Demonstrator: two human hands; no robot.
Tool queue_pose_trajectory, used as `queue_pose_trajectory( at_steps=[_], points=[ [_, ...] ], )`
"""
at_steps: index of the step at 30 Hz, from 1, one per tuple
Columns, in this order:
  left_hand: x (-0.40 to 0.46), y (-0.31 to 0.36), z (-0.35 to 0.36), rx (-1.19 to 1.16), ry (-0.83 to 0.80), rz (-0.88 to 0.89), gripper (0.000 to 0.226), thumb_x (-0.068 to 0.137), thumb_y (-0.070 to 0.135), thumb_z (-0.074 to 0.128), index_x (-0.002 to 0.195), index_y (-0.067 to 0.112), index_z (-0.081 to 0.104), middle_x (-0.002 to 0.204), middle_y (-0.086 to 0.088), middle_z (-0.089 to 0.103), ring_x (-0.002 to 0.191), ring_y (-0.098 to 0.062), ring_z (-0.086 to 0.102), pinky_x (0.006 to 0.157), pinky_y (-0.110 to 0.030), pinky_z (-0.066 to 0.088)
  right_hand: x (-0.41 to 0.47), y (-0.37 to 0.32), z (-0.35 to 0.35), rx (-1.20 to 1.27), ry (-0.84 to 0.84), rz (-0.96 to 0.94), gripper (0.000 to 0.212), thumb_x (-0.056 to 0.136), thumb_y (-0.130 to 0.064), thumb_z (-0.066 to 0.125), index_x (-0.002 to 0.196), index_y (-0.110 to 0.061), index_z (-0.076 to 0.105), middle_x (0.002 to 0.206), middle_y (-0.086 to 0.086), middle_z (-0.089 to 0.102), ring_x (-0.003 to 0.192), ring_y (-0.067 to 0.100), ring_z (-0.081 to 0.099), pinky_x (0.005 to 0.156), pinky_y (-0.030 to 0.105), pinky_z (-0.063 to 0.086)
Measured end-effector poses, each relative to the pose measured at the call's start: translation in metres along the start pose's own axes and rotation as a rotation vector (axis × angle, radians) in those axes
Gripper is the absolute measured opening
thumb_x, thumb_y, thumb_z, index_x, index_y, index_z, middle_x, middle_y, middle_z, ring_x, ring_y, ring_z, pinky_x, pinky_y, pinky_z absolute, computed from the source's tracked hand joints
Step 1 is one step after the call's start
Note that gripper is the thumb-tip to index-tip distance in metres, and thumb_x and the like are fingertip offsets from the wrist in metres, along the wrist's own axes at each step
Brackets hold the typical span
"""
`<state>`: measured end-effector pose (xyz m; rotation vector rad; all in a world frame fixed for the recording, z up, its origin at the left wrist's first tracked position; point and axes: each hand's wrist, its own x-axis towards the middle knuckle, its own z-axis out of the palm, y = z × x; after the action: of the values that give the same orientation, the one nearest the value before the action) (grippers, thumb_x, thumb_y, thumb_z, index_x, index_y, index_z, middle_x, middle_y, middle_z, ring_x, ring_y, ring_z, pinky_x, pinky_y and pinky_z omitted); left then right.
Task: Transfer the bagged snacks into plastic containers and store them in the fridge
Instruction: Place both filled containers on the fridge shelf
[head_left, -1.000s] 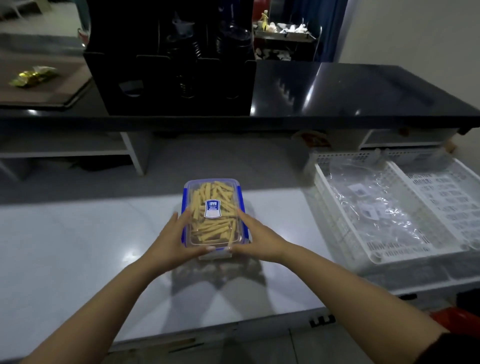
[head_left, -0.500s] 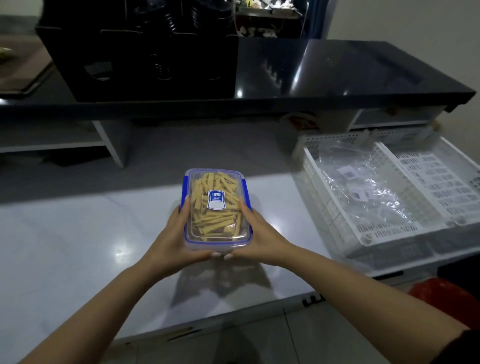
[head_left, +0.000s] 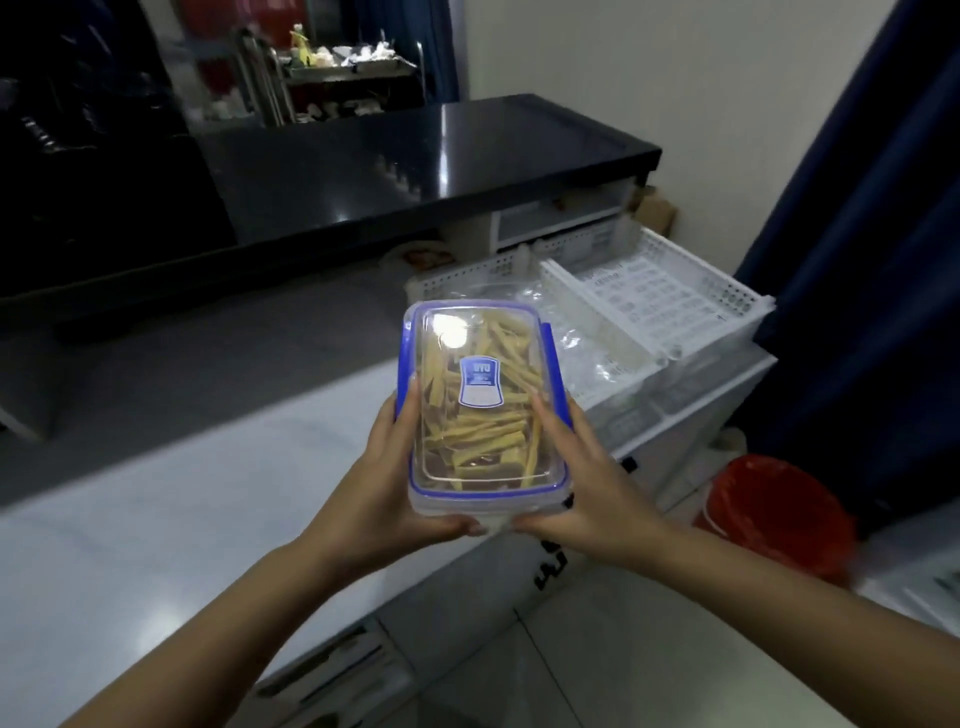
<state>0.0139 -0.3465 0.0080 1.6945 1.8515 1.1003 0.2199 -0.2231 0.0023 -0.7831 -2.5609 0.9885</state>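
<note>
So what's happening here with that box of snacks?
A person holds a clear plastic container with a blue-rimmed lid in both hands, the left hand and the right hand gripping its sides. It is full of pale yellow snack sticks, its lid is on, and it is lifted above the white counter. A white perforated plastic tray sits to the right. No fridge is visible.

I read this as a dim home kitchen or pantry corner. The landmark is a white surface (head_left: 156, 519). Behind it runs a glossy black ledge (head_left: 415, 171). On its right end sit white perforated baskets (head_left: 670, 301) with clear plastic bags (head_left: 582, 332). Past the ledge stands a metal rack (head_left: 332, 73) crowded with small kitchen items. Beyond the right end I see a red bin (head_left: 769, 514) on a tiled floor (head_left: 623, 649), by a dark blue curtain (head_left: 872, 234).
</note>
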Motion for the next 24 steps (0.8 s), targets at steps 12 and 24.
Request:
queue_pose_trajectory(
  at_steps=[12, 24],
  points=[
    [0.061, 0.167, 0.228, 0.112, -0.246, 0.352, 0.136, 0.056, 0.066, 0.071, 0.154, 0.011, -0.006, 0.160, -0.009, 0.013, 0.143, -0.010, 0.021, 0.109, -0.033, 0.040, -0.229, 0.121, -0.152, -0.133, 0.302, 0.284, 0.122, 0.068, -0.055, 0.080, 0.144, -0.056, -0.015, 0.157, -0.020, -0.026, 0.141, -0.004, 0.001, 0.114, 0.030, 0.033],
    [0.089, 0.317, 0.460, 0.007, -0.629, 0.573, 0.133, 0.056, 0.076, 0.064, 0.152, 0.034, -0.017, 0.158, 0.011, 0.004, 0.147, -0.020, 0.020, 0.108, -0.048, 0.043, -0.447, 0.217, -0.237, -0.114, 0.592, 0.694, 0.122, 0.065, -0.059, 0.081, 0.149, -0.053, -0.009, 0.159, -0.022, -0.020, 0.143, 0.000, 0.017, 0.109, 0.023, 0.036]
  ],
)
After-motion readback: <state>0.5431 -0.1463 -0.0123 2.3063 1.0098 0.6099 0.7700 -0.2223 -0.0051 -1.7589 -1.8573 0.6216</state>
